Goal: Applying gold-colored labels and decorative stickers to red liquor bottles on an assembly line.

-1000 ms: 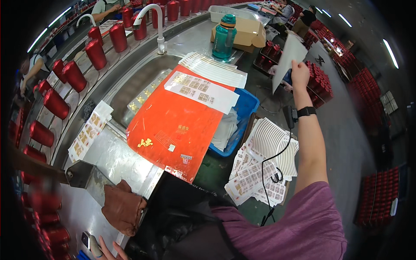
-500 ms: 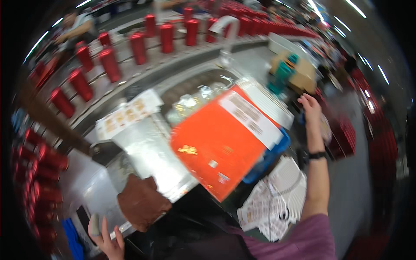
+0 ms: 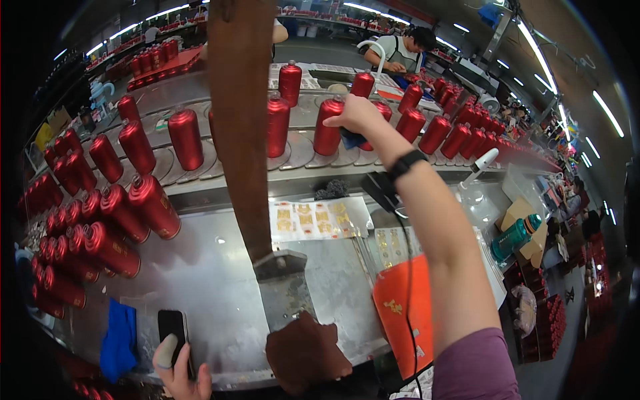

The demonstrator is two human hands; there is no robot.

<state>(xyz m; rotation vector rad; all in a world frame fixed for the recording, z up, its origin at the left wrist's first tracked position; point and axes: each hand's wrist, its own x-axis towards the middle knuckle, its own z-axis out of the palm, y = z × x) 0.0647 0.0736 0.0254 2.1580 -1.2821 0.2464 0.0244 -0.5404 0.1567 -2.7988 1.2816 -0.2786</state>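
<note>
My right hand (image 3: 363,117) reaches over the conveyor, its fingers closed at the side of a red bottle (image 3: 327,137). A piece of dark blue cloth (image 3: 352,139) shows beneath the palm; how firmly the fingers press on the bottle is hidden. Low on the left, my left hand (image 3: 179,375) has its fingers spread, one in a pale finger cot, over the lower end of a black phone (image 3: 173,323) lying on the metal table. A blue cloth (image 3: 119,340) lies left of the phone, a brown cloth (image 3: 307,353) at the table's front edge.
A brown post (image 3: 241,133) rises from the table before the conveyor. Several red bottles (image 3: 117,210) crowd the left side. Gold label sheets (image 3: 320,220), an orange folder (image 3: 403,313) and a teal water bottle (image 3: 517,238) sit toward the right. Another person (image 3: 400,57) works across the conveyor.
My view has swung left and up. My right hand has gone from the right side, near the water bottle, to a red bottle on the conveyor. My left hand stays low by the phone.
</note>
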